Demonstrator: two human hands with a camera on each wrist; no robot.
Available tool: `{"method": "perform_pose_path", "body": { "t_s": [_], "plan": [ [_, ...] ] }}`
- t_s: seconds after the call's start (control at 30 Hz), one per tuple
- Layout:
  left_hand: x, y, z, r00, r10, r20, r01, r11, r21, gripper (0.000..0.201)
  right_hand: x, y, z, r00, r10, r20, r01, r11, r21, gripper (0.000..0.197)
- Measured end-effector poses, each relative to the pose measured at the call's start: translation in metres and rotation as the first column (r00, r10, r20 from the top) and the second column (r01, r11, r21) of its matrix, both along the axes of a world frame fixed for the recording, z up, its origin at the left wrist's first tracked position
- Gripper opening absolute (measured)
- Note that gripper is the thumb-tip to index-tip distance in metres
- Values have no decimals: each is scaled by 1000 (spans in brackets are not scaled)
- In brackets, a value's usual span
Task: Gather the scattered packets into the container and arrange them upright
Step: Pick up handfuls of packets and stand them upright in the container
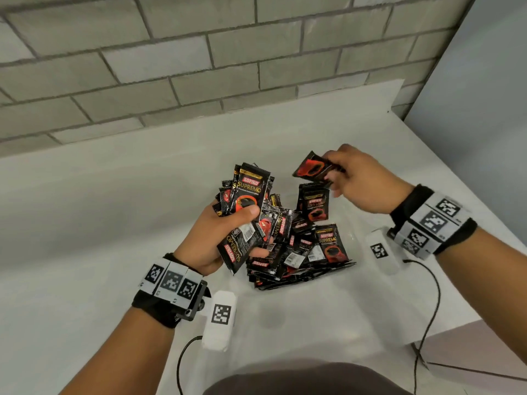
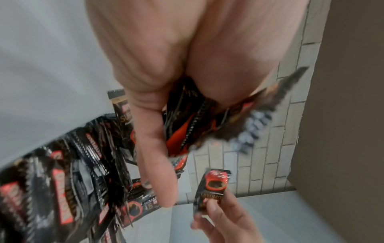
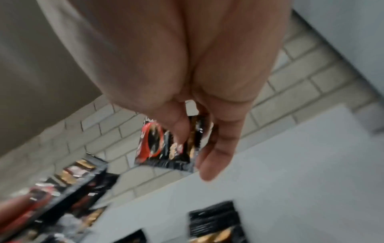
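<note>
The left hand (image 1: 219, 232), a little left of the centre of the head view, has its fingers and thumb curled around a thick bundle of packets (image 1: 251, 195). Some stand up above the thumb, and others stick out below the palm at an angle. The right hand (image 1: 362, 181), in the upper right of the middle area, pinches a single packet (image 1: 312, 168) between thumb and fingers and holds it in the air above the table.

Between the two hands lies the clear container (image 1: 352, 238). Its wall is hard to see because it is transparent. It holds a loose heap of packets (image 1: 299, 246), most of them lying flat or tilted, only a few nearly upright.

In my judgement, the main risk is the full left hand. The bundle is uneven and the wrappers look smooth, so if another packet is pushed in, the lower ones can slip out and fall on the white table (image 1: 114, 209). Also, if the bundle is put down on the flat heap, it will probably fall over. The light container may slide when pressed.
</note>
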State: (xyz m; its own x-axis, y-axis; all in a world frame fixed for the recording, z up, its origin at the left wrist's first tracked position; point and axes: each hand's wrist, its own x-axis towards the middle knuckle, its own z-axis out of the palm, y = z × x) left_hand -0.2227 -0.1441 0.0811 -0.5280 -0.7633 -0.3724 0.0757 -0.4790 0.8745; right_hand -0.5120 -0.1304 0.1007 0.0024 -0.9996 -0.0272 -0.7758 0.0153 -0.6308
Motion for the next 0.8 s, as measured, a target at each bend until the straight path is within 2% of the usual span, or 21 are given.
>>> {"method": "perform_pose_path", "body": {
  "t_s": [0.07,0.2,0.37,0.4,0.53,0.67,0.8],
  "plan": [
    [4,-3,-1,1000,30,0,-30,1000,-4,42,-16,2,5,991,-3,-136,0,1000,-21,28],
    [10,-7,-2,998,57,8,-57,998,-16,38,-28,7,12,991,-68,-114,65,998,-23,23],
    [12,-9,-4,998,63,23,-63,998,-27,39,-27,5,15,998,23,-63,-20,999,51,19],
    [12,-9,-4,998,61,27,-60,998,-29,39,-26,3,13,996,53,-72,-48,996,74,17],
    [12,-8,-6,998,51,38,-50,998,-31,39,-17,-9,-5,953,143,-266,-132,989,60,18],
    [11,-8,-7,998,42,42,-40,999,-34,37,-11,-17,-22,963,130,-235,-109,989,98,16],
    [10,-8,-9,998,41,41,-40,999,-24,37,-6,-23,-30,942,157,-298,-123,984,130,15]
  ]
}}
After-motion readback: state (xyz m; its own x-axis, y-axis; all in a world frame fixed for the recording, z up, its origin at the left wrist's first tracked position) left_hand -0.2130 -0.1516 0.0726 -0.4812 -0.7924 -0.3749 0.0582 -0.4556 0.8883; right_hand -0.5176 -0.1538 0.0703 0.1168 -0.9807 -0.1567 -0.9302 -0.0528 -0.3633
